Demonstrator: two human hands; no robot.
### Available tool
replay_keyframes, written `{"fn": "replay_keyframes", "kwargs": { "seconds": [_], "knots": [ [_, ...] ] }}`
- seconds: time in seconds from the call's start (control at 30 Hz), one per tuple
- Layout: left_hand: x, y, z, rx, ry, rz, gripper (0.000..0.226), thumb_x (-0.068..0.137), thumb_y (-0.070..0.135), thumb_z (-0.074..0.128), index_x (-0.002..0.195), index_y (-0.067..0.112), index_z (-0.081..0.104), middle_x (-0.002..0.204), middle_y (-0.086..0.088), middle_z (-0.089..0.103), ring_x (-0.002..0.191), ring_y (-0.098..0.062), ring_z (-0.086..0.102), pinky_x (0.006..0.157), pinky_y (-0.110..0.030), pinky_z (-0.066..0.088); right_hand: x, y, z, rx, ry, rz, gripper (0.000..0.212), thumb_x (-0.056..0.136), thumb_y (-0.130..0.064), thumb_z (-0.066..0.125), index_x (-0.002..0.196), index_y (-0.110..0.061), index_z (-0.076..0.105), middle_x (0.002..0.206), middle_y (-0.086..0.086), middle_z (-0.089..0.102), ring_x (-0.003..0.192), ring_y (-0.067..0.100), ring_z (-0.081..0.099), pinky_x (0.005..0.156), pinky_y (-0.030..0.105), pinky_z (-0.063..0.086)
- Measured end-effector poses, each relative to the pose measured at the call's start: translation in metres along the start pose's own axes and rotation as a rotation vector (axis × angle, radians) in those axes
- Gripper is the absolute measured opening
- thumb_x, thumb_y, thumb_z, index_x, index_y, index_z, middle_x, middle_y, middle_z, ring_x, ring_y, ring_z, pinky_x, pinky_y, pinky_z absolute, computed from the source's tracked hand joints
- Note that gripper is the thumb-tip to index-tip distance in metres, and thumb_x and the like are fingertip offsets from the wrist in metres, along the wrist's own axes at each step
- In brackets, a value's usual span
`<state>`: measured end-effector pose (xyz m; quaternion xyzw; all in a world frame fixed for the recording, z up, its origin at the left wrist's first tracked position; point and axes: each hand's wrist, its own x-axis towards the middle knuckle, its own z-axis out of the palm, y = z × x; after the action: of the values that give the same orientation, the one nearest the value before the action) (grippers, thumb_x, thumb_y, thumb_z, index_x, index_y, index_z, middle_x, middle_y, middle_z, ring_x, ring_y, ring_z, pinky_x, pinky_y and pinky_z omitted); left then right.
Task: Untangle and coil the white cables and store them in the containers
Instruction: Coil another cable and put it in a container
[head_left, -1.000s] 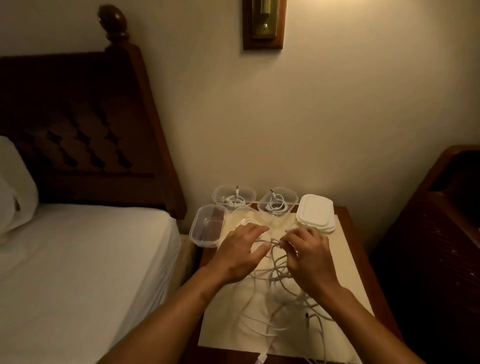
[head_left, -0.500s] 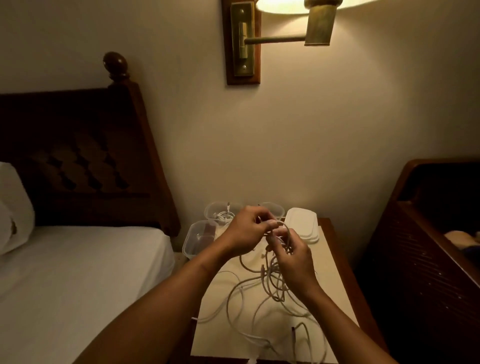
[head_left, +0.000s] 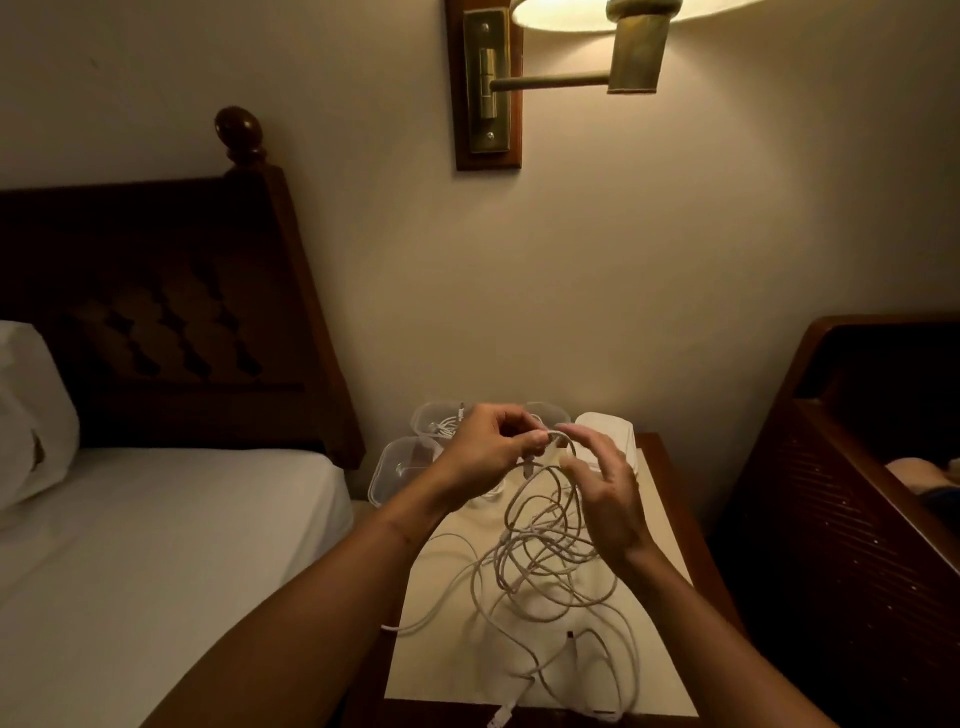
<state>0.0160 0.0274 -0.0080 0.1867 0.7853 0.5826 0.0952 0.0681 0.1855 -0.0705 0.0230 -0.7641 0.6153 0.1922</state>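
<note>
white cables (head_left: 540, 561): a loose tangle of several thin cords, piled on the pale mat (head_left: 654, 670) that covers the desk (head_left: 675, 499). one strand rises from the pile in a tall loop up to the hands; other strands trail toward the near edge of the desk, where a plug end (head_left: 498, 719) hangs just over the edge.

left hand (head_left: 488, 452): raised above the tangle, fingers (head_left: 537, 441) pinched shut on the top of the raised loop.

right hand (head_left: 608, 483): just right of the tangle, palm turned toward it, fingers (head_left: 582, 431) spread and slightly curled; the loop runs across them, but whether they grip it cannot be told.

containers: clear plastic tubs at the far side of the tangle, partly hidden by the left hand. far tub (head_left: 436, 418) holds a coiled white cord with a plug standing up. a second far tub (head_left: 550, 410) shows only its rim. nearer tub (head_left: 400, 462), at the far left of the tangle, overhangs the desk edge; contents unclear.

lids (head_left: 608, 426): a white stack, far right of the tangle, behind the right hand.

surroundings: bed with white sheet (head_left: 156, 545) and dark wooden headboard (head_left: 156, 312) to the left of the tangle; lit brass wall lamp (head_left: 636, 52) high above it; dark wooden furniture (head_left: 831, 493) to its right.
</note>
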Motion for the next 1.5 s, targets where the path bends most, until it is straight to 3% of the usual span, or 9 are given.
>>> {"fn": "replay_keyframes", "kwargs": {
  "seconds": [0.13, 0.33, 0.6, 0.77, 0.83, 0.93, 1.13, 1.23, 1.5],
  "knots": [
    [0.008, 0.017, -0.002, -0.093, 0.038, 0.051, 0.015, 0.101, 0.012, 0.06, 0.091, 0.009, 0.071, 0.082, -0.007, 0.068, 0.074, -0.016, 0.062, 0.068, -0.029, 0.051, 0.0, -0.003, 0.009, 0.052, 0.009, 0.011, 0.017, 0.101, -0.018, 0.058, 0.09, -0.014, 0.07, 0.079, 0.005, 0.068, 0.077, 0.013, 0.065, 0.068, 0.028, 0.051],
    [0.001, 0.014, -0.014, -0.087, -0.058, -0.034, 0.02, 0.107, 0.019, 0.05, 0.096, 0.009, 0.063, 0.078, -0.006, 0.069, 0.071, -0.017, 0.063, 0.064, -0.027, 0.047, 0.003, 0.028, -0.003, -0.145, 0.023, 0.041, 0.011, 0.094, -0.017, 0.068, 0.098, -0.019, 0.078, 0.105, -0.007, 0.069, 0.105, 0.006, 0.061, 0.093, 0.04, 0.053],
    [-0.01, 0.061, -0.003, -0.51, 0.111, -0.03, 0.037, 0.105, 0.018, 0.039, 0.07, 0.013, 0.05, 0.059, -0.003, 0.047, 0.065, -0.024, 0.051, 0.077, -0.044, 0.047, -0.006, 0.031, 0.009, -0.27, 0.012, -0.065, 0.009, 0.095, -0.025, 0.068, 0.087, -0.024, 0.074, 0.083, -0.011, 0.067, 0.082, 0.008, 0.06, 0.073, 0.04, 0.053],
    [-0.018, 0.089, -0.033, -0.724, 0.272, 0.177, 0.041, 0.107, 0.024, 0.035, 0.078, 0.016, 0.063, 0.091, -0.012, 0.074, 0.103, -0.044, 0.066, 0.09, -0.046, 0.046, -0.011, 0.043, -0.001, -0.341, -0.021, -0.082, 0.006, 0.092, -0.027, 0.071, 0.089, -0.03, 0.076, 0.083, -0.019, 0.069, 0.087, 0.006, 0.061, 0.077, 0.043, 0.053],
    [-0.024, 0.086, -0.039, -0.826, 0.129, 0.162, 0.039, 0.105, 0.025, 0.035, 0.075, 0.014, 0.056, 0.078, -0.013, 0.066, 0.066, -0.032, 0.066, 0.068, -0.039, 0.056, -0.008, 0.034, -0.003, -0.283, -0.005, -0.074, 0.01, 0.094, -0.023, 0.069, 0.088, -0.029, 0.074, 0.081, -0.015, 0.07, 0.084, 0.008, 0.064, 0.074, 0.043, 0.054],
    [-0.026, 0.055, -0.026, -0.07, 0.219, 0.195, 0.031, 0.104, 0.026, 0.038, 0.08, 0.014, 0.053, 0.064, -0.001, 0.06, 0.043, -0.008, 0.044, 0.043, -0.022, 0.036, -0.002, 0.02, -0.004, -0.261, 0.007, -0.122, 0.012, 0.096, -0.02, 0.067, 0.087, -0.027, 0.071, 0.08, -0.01, 0.069, 0.08, 0.011, 0.065, 0.07, 0.043, 0.056],
    [-0.026, 0.01, -0.005, 1.014, -0.057, 0.106, 0.055, 0.095, 0.071, 0.043, 0.11, 0.024, 0.067, 0.108, 0.001, 0.071, 0.096, -0.018, 0.064, 0.084, -0.045, 0.055, 0.001, 0.002, -0.003, -0.407, 0.067, -0.352, 0.006, 0.096, -0.019, 0.063, 0.092, -0.018, 0.067, 0.089, -0.006, 0.06, 0.082, 0.011, 0.057, 0.067, 0.035, 0.052],
    [-0.021, 0.004, -0.01, 0.698, -0.022, 0.165, 0.023, 0.101, 0.036, 0.058, 0.086, 0.023, 0.068, 0.08, 0.002, 0.069, 0.075, -0.017, 0.065, 0.073, -0.045, 0.057, -0.004, 0.01, -0.003, -0.449, 0.071, -0.375, 0.006, 0.098, -0.024, 0.06, 0.094, -0.021, 0.062, 0.089, -0.008, 0.058, 0.081, 0.012, 0.055, 0.068, 0.04, 0.051],
    [-0.037, 0.061, -0.012, -0.312, 0.248, 0.339, 0.025, 0.106, 0.008, 0.049, 0.091, 0.002, 0.068, 0.054, 0.006, 0.044, 0.044, -0.008, 0.032, 0.042, -0.021, 0.029, -0.017, 0.04, 0.005, -0.575, -0.077, -0.213, 0.007, 0.1, -0.035, 0.054, 0.093, -0.036, 0.056, 0.085, -0.02, 0.06, 0.083, 0.006, 0.055, 0.087, 0.045, 0.046]
  ]
}}
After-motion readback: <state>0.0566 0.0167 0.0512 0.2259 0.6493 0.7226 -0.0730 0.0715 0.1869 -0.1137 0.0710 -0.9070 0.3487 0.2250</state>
